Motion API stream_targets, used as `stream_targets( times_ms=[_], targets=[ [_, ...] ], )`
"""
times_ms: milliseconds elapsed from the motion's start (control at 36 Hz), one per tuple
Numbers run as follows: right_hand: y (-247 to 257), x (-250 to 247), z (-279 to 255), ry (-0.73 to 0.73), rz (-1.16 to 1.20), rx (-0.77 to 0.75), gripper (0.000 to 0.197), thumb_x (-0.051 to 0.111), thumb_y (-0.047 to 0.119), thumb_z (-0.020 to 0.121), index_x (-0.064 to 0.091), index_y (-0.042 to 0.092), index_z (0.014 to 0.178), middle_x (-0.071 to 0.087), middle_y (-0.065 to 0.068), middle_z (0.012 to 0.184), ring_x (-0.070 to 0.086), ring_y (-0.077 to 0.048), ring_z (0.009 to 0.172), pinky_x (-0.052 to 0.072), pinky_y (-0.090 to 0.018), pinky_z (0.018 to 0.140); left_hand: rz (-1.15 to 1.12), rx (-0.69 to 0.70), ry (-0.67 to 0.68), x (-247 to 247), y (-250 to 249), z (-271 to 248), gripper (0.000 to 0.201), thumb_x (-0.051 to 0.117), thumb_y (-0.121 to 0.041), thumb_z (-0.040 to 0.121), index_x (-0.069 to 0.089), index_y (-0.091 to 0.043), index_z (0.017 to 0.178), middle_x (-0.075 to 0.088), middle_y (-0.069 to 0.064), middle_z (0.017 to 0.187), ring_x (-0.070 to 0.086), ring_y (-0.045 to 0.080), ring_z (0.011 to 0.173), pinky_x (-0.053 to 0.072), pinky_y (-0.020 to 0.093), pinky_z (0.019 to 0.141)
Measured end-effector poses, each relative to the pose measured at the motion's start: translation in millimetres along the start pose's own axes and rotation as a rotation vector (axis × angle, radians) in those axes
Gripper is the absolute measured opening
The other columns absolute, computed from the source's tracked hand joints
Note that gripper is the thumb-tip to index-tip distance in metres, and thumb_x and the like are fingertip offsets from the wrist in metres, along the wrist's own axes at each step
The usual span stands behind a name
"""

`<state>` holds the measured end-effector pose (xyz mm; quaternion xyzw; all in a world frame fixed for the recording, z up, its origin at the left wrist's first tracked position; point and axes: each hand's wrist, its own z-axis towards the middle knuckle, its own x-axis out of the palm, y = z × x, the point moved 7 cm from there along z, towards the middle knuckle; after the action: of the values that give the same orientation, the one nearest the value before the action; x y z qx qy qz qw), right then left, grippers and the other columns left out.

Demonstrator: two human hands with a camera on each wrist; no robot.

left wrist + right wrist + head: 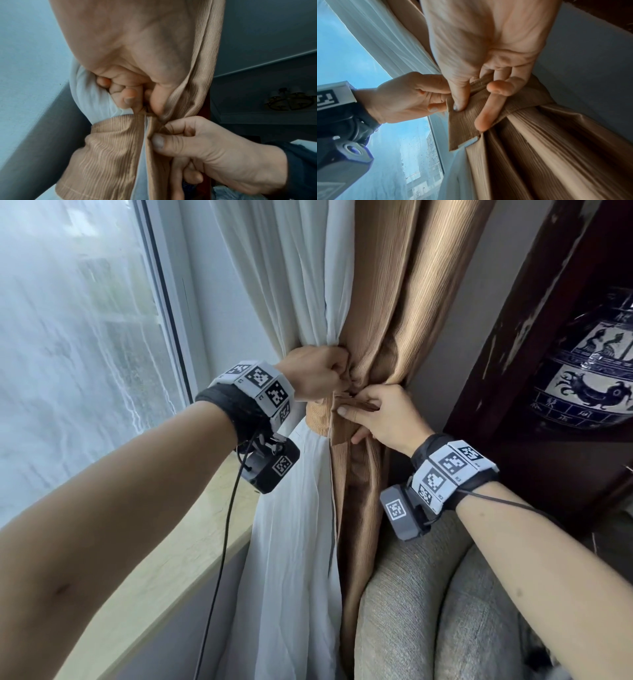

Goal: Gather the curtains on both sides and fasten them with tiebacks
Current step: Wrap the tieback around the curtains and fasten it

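Note:
A white sheer curtain (301, 302) and a tan ribbed curtain (404, 302) hang bunched together beside the window. A tan ribbed tieback (320, 419) wraps the bunch at its waist, also seen in the left wrist view as the tieback (111, 142) and in the right wrist view as the tieback (464, 125). My left hand (340, 373) is curled at the bunch's left side, its fingers (127, 98) pinching the band's upper edge. My right hand (351, 414) pinches the tieback's loose end between thumb (458, 102) and fingers. Where the two ends meet is hidden by my hands.
The window glass (68, 354) and a beige stone sill (191, 559) lie on the left. Grey sofa cushions (428, 611) press against the curtain's lower right. A dark wooden cabinet (513, 337) holding a blue-and-white vase (589, 364) stands at the right. A black cable (222, 542) hangs from my left wrist.

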<state>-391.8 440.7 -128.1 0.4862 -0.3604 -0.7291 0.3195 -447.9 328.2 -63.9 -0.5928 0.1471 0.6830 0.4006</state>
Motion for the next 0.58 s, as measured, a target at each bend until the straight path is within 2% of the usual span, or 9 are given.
stream_targets(
  times_ms=[28,83,222,333,389,417,472,528,583],
  targets=[
    [0,-1,1,0.002,0.0,0.0,0.019,0.08,0.027,0.081,0.072,0.01,0.087,0.076,-0.012,0.09,0.072,-0.031,0.055,0.059,-0.048,0.061,-0.006,0.001,0.018,0,0,-1,0.033,0.058,-0.032,0.092,0.036,-0.022,0.068,0.049,-0.002,0.075,0.046,0.021,0.078,0.033,0.031,0.064],
    [2,-2,0,0.014,-0.005,0.004,0.025,0.08,0.028,0.081,0.073,0.006,0.091,0.075,-0.012,0.092,0.072,-0.032,0.054,0.057,-0.052,0.066,-0.006,0.01,0.052,0,-2,-4,0.033,0.066,-0.039,0.087,0.041,-0.021,0.075,0.049,-0.003,0.074,0.045,0.019,0.074,0.033,0.028,0.061],
    [6,-2,0,0.01,-0.108,0.007,0.027,0.074,0.033,0.086,0.072,0.008,0.093,0.076,-0.011,0.092,0.071,-0.026,0.051,0.054,-0.039,0.066,0.045,0.086,0.094,-1,-7,-9,0.039,0.079,-0.031,0.076,0.046,-0.016,0.087,0.052,-0.005,0.076,0.049,0.02,0.078,0.038,0.029,0.067],
    [10,-3,-3,0.004,-0.247,-0.018,0.018,0.071,0.036,0.088,0.064,0.02,0.085,0.071,0.004,0.067,0.07,-0.016,0.05,0.051,-0.027,0.061,0.029,0.09,0.091,-1,-4,-8,0.032,0.076,-0.02,0.08,0.045,-0.016,0.087,0.048,-0.008,0.073,0.048,0.02,0.079,0.036,0.025,0.059],
    [10,-3,-7,0.045,-0.312,-0.009,0.03,0.079,0.04,0.078,0.063,0.02,0.094,0.067,0.008,0.062,0.071,-0.012,0.056,0.05,-0.019,0.057,0.013,0.069,0.108,1,-2,-6,0.033,0.076,-0.019,0.08,0.043,-0.019,0.082,0.051,-0.004,0.077,0.048,0.021,0.08,0.038,0.028,0.061],
    [9,-3,-9,0.066,-0.361,-0.009,0.045,0.084,0.043,0.071,0.062,0.019,0.102,0.069,0.006,0.07,0.072,-0.013,0.064,0.051,-0.017,0.061,0.003,0.053,0.115,3,-1,-5,0.035,0.076,-0.019,0.081,0.041,-0.021,0.078,0.052,-0.002,0.079,0.048,0.021,0.08,0.039,0.03,0.064],
    [8,-2,-10,0.072,-0.476,-0.031,0.071,0.091,0.043,0.059,0.058,0.015,0.116,0.07,-0.002,0.1,0.067,-0.018,0.097,0.051,-0.024,0.084,-0.03,0.022,0.112,5,1,-3,0.039,0.075,-0.017,0.08,0.037,-0.024,0.073,0.051,-0.002,0.077,0.047,0.021,0.078,0.039,0.031,0.066],
    [8,-1,-11,0.02,-0.505,-0.043,0.077,0.092,0.04,0.058,0.056,0.012,0.12,0.065,-0.008,0.118,0.055,-0.025,0.117,0.043,-0.029,0.095,-0.085,-0.007,0.1,7,2,-2,0.039,0.074,-0.012,0.079,0.036,-0.022,0.074,0.049,-0.002,0.074,0.044,0.02,0.075,0.036,0.03,0.061],
    [9,3,-11,-0.033,-0.521,-0.05,0.075,0.091,0.039,0.061,0.056,0.007,0.119,0.064,-0.013,0.121,0.051,-0.03,0.121,0.04,-0.03,0.096,-0.141,-0.034,0.097,10,3,-2,0.04,0.072,-0.007,0.077,0.034,-0.02,0.074,0.048,0.0,0.076,0.041,0.02,0.074,0.035,0.029,0.059]
  ],
)
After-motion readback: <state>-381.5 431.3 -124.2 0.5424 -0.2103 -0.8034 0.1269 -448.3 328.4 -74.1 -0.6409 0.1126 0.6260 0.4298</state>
